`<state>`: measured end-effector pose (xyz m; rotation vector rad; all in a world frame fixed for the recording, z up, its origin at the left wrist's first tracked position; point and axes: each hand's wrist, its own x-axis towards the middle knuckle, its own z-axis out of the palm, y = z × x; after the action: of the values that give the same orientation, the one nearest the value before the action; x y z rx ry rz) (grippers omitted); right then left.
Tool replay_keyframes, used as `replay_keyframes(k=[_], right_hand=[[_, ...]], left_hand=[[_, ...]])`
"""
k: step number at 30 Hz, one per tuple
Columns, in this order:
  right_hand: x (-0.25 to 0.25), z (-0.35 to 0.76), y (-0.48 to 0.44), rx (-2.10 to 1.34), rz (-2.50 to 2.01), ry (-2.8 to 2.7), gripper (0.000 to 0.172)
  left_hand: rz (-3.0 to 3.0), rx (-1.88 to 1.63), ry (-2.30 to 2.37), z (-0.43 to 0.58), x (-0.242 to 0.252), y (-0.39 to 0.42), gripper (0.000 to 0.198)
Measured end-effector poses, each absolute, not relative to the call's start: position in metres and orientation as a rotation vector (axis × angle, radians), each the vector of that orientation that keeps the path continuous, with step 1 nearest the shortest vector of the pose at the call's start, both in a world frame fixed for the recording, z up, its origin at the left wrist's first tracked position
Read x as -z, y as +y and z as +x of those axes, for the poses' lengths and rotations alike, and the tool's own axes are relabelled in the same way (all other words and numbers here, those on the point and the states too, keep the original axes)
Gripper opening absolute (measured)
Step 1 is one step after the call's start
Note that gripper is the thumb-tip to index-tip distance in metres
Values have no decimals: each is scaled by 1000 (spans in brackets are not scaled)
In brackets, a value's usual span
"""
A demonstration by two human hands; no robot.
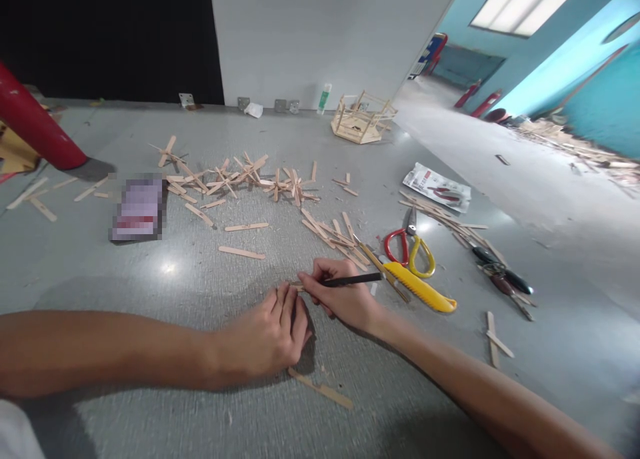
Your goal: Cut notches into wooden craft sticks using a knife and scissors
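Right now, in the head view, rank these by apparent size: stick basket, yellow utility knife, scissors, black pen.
1. stick basket: largest in spread, though farthest from the camera.
2. yellow utility knife and scissors: too alike to rank.
3. black pen, held in the right hand: slimmest.

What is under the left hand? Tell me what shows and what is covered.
The end of a wooden stick pokes out past the fingertips of the left hand, where the black pen in the right hand meets it. The palm hides the rest.
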<state>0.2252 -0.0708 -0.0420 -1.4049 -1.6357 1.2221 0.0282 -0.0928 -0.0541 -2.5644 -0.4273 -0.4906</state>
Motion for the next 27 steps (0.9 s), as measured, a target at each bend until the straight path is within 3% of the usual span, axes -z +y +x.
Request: replay_keyframes(k=[27], right_hand=[[43, 226, -71, -1205, -1401, -1660, 42]], left_hand=[[-2559, 475, -419, 27, 53, -94, 36]])
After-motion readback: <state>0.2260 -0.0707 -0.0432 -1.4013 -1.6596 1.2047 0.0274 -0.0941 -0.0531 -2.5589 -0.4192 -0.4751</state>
